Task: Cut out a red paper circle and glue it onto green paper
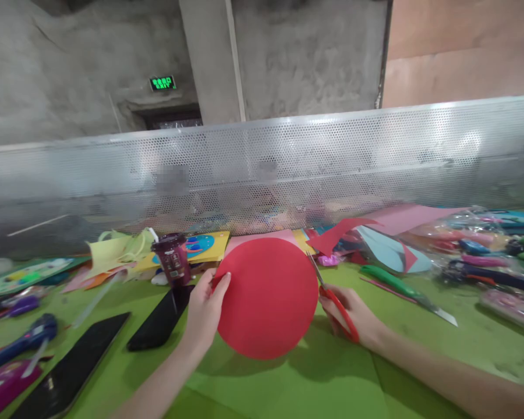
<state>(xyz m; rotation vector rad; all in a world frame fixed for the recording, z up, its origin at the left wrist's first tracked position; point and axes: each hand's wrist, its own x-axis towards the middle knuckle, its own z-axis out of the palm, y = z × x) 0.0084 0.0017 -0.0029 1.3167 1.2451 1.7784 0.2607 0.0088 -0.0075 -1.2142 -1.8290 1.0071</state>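
Observation:
A round sheet of red paper (268,299) is held up above the green tabletop, its flat face towards me. My left hand (207,302) pinches its left edge, thumb on the near side. In my right hand (353,314) is a pair of scissors (343,317) with red-orange handles. Their blades point up and to the left, close beside the disc's right edge; whether they touch the paper I cannot tell. Below the disc, green paper (332,384) lies on the table, partly in the disc's shadow.
Two black phones (76,364) and a dark lidded cup (172,259) stand left. A green utility knife (406,288) lies right, blade exposed, near paper scraps (388,247) and bagged craft supplies (484,256). Behind runs a perforated metal screen (288,169).

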